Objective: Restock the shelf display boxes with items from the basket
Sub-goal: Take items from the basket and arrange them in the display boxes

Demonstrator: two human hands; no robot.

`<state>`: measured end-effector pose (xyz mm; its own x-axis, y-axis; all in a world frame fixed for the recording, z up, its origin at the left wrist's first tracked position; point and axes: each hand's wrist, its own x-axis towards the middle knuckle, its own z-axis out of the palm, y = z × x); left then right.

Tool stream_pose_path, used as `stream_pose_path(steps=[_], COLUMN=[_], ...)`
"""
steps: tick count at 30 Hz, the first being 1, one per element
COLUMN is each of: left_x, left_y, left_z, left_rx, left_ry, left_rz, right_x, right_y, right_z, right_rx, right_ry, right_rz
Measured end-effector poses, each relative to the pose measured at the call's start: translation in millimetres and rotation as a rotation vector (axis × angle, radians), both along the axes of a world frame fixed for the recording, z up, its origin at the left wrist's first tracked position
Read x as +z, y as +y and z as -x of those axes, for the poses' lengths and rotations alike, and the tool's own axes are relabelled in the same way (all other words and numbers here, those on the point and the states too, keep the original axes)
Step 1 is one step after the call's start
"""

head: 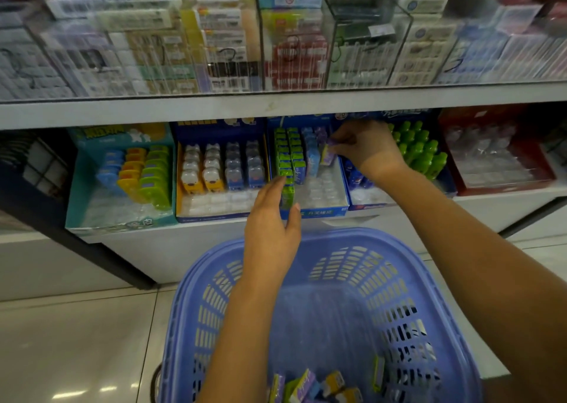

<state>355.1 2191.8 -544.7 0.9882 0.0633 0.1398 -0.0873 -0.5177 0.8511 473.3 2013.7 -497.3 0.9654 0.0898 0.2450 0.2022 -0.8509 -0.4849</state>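
Observation:
A blue display box [322,211] on the lower shelf holds rows of small green, blue and purple packs. My left hand [271,221] grips a green pack [287,191] at the front of the green row. Further back in the same box, my right hand [366,148] pinches a purple pack [327,154] over the purple row. Below my arms stands a purple-blue plastic basket [408,267]; several small loose packs [313,385] lie at its bottom.
Neighbouring display boxes: a teal one [92,206] at left, a dark blue one with bear-shaped items [221,169], green bottles [420,151] and a red box [503,157] at right. Clear cases of goods fill the upper shelf [276,108]. Tiled floor lies at lower left.

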Motion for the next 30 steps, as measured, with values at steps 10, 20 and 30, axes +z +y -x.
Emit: stream_pose_path(steps=[10, 20, 30], left_x=[3.2, 2.7, -168.7], left_y=[4.3, -11.5, -17.1], left_z=[-6.6, 12.2, 94.0], left_rx=[0.027, -0.293, -0.684], left_ry=[0.007, 0.242, 0.927], left_rz=[0.072, -0.182, -0.614], right_x=[15.2, -3.5, -212.9], right_y=[13.2, 14.2, -0.2], right_z=[-17.8, 85.3, 187.6], right_rx=[0.037, 0.233, 0.344], right_ry=[0.254, 0.502, 1.235], right_rz=[0.275, 0.185, 0.566])
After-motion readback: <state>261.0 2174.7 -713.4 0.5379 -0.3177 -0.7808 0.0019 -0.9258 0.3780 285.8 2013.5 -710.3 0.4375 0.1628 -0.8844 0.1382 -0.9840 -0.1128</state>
